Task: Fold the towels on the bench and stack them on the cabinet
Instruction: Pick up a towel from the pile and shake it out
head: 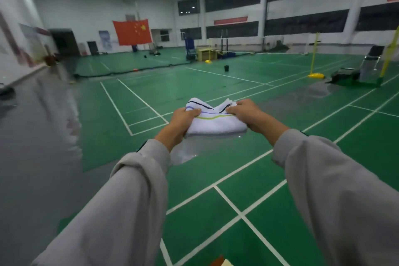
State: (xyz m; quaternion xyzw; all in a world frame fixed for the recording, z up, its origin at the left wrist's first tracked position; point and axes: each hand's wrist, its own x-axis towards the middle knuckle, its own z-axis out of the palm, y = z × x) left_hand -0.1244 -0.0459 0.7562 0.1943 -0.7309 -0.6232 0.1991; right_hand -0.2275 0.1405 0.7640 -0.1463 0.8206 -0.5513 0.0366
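While both arms reach forward in grey sleeves (pixel 129 201), the left grip (pixel 183 122) and right grip (pixel 248 114) each curl fingers and thumb round opposite ends of a folded white towel (pixel 216 124) with coloured stripes, held in the air above the green court floor (pixel 194 181).

Towel (pixel 216 122) held between left hand (pixel 183 121) and right hand (pixel 248 114), above court floor (pixel 194 179), flag (pixel 132 32) on far wall behind

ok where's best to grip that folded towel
Its two side edges, left hand coming from the left and right hand from the right. The towel is a soft folded stack, so pinching both edges should keep the layers together.
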